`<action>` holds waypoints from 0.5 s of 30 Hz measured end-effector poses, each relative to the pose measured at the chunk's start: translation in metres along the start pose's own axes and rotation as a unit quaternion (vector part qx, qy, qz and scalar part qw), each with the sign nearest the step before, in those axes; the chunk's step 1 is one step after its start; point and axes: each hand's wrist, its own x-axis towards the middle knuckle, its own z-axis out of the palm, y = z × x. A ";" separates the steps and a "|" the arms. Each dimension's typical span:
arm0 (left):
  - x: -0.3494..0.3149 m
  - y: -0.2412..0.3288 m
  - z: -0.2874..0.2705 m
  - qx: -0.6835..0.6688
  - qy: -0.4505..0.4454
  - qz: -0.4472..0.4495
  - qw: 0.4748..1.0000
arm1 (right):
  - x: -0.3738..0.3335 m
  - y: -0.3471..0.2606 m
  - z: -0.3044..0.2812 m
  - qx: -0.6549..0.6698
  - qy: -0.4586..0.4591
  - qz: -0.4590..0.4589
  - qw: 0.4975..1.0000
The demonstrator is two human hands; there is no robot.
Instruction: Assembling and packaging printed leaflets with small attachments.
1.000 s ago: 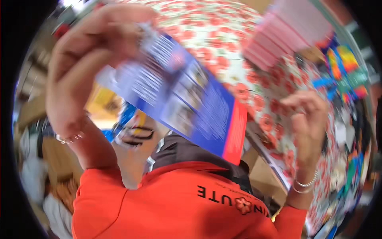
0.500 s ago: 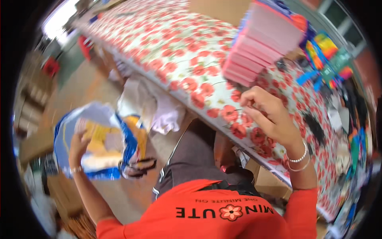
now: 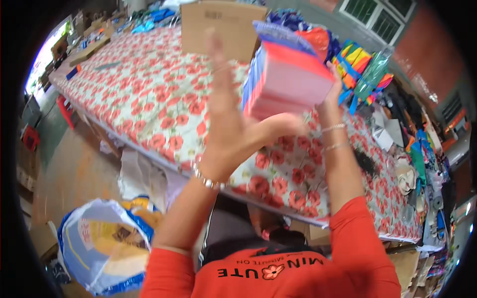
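Left hand (image 3: 229, 124): open, holding nothing; fingers extended away from the body, thumb stretched out to the right; blurred, so the individual fingertips are hard to separate. Right hand (image 3: 332, 94): set against the right side of the stack (image 3: 295, 82), fingers partly hidden behind it; contact looks likely, but cannot tell whether the hand is gripping or only steadying. Stack location: near the far side of the surface (image 3: 144, 107), in front of and to the right of the cardboard box (image 3: 218, 25). Its lower edge is blurred and lies close to the left thumb; cannot tell whether its base rests fully on the cloth. Appearance of stack: thick block of flat pieces, pale pink on the broad side facing the wearer, bright red-orange along the upper edge, blue-violet with reddish bands down the left side. A blue-violet piece (image 3: 285, 36) stands out above the top edge; whether it belongs to the stack is unclear. Surface cover is white with red flowers. Multicoloured bundle (image 3: 355, 64) just beyond the right hand; dark tuft (image 3: 366, 162) to the right of the right forearm. Below left, a plastic bag (image 3: 74, 253) with a blue rim gapes open; contents indistinct. Legs partly hidden under the surface edge; picture corners cut off in black.
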 end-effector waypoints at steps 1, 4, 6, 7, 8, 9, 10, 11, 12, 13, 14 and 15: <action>0.005 -0.004 -0.006 -0.012 0.038 -0.019 0.999 | -0.018 0.003 0.026 0.024 0.027 -0.050 0.998; 0.005 -0.037 -0.017 -0.067 0.025 -0.062 0.995 | -0.082 -0.018 0.081 0.047 -0.026 -0.157 0.986; 0.014 -0.041 -0.015 -0.043 -0.062 -0.072 0.995 | -0.091 -0.024 0.101 0.055 -0.114 -0.202 0.971; 0.023 -0.043 -0.007 0.001 -0.098 -0.059 0.993 | -0.088 -0.022 0.105 0.032 -0.111 -0.209 0.971; 0.030 -0.045 -0.002 0.000 -0.098 -0.059 0.993 | -0.089 -0.019 0.109 0.008 -0.107 -0.213 0.971; 0.039 -0.051 0.006 -0.056 -0.106 -0.150 0.981 | -0.089 -0.016 0.111 -0.015 -0.101 -0.216 0.971; 0.046 -0.057 0.010 -0.111 -0.113 -0.241 0.958 | -0.089 -0.013 0.112 -0.039 -0.095 -0.217 0.971; 0.052 -0.062 0.015 -0.116 -0.114 -0.241 0.957 | -0.086 -0.011 0.108 -0.043 -0.093 -0.219 0.970; 0.055 -0.068 0.019 -0.133 -0.133 -0.237 0.953 | -0.081 -0.006 0.100 -0.109 -0.096 -0.235 0.961; 0.059 -0.074 0.022 -0.147 -0.152 -0.232 0.949 | -0.076 0.001 0.093 -0.172 -0.101 -0.249 0.948; 0.061 -0.079 0.023 -0.161 -0.169 -0.228 0.945 | -0.070 0.007 0.087 -0.235 -0.106 -0.262 0.930; 0.063 -0.084 0.025 -0.174 -0.186 -0.223 0.941 | -0.065 0.011 0.081 -0.296 -0.111 -0.274 0.908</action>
